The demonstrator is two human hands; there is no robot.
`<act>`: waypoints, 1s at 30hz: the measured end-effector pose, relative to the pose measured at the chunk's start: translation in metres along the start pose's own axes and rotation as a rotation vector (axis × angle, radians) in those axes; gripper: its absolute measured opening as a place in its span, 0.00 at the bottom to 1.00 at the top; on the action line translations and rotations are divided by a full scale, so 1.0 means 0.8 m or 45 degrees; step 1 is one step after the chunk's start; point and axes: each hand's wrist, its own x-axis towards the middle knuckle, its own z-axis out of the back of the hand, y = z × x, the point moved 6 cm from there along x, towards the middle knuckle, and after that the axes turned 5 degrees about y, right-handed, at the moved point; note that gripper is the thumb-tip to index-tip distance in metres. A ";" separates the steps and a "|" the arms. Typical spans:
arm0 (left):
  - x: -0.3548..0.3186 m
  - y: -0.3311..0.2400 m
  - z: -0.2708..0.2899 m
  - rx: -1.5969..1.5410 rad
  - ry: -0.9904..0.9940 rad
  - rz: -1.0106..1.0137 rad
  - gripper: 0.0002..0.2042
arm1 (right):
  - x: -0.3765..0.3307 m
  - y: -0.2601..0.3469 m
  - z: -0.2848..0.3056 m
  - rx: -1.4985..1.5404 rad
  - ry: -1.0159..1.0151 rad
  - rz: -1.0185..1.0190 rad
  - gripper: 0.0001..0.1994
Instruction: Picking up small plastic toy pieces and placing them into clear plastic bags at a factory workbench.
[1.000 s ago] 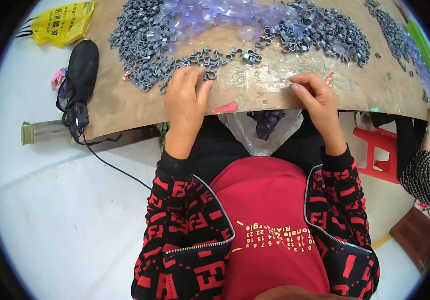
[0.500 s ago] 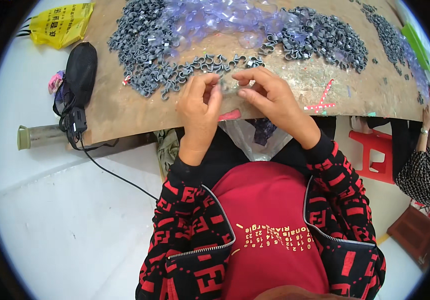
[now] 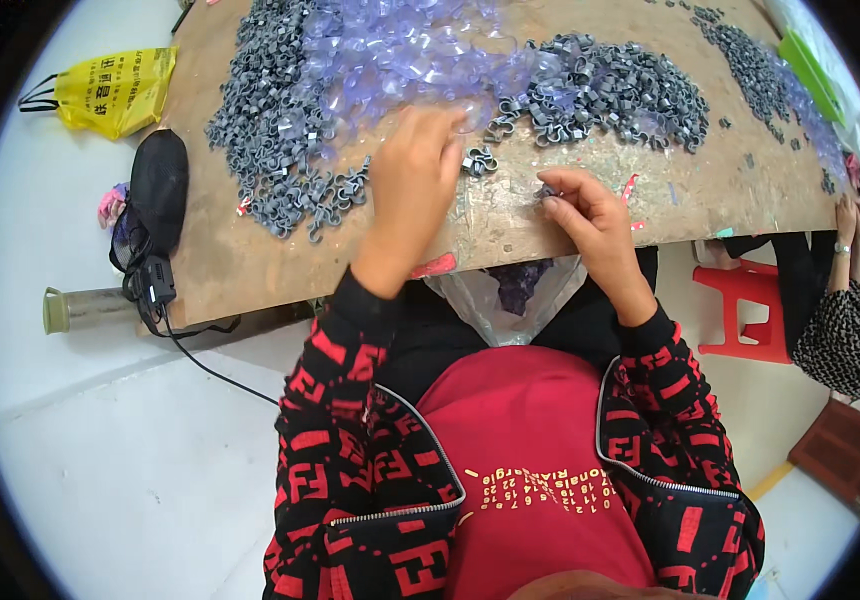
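I see a worn wooden table (image 3: 250,270) on pale floor, grey clips (image 3: 280,150) heaped among clear film (image 3: 400,50), my left hand (image 3: 415,185) reaching there, grip hidden, right hand (image 3: 590,215) pinching one clip (image 3: 547,190) near the table edge.

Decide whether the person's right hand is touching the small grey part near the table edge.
Touching. The head view shows the right hand pinching the small grey part between its fingertips, just above the wooden table.
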 end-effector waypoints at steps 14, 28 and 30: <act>0.020 0.031 -0.023 -0.049 0.143 0.465 0.08 | -0.006 -0.009 0.014 0.242 -0.035 0.022 0.13; -0.077 -0.049 -0.070 -1.928 0.251 0.981 0.14 | -0.018 0.052 0.005 0.290 -0.023 0.123 0.13; -0.077 -0.051 -0.070 -2.037 0.200 0.990 0.10 | -0.023 0.061 0.002 0.212 0.011 0.151 0.12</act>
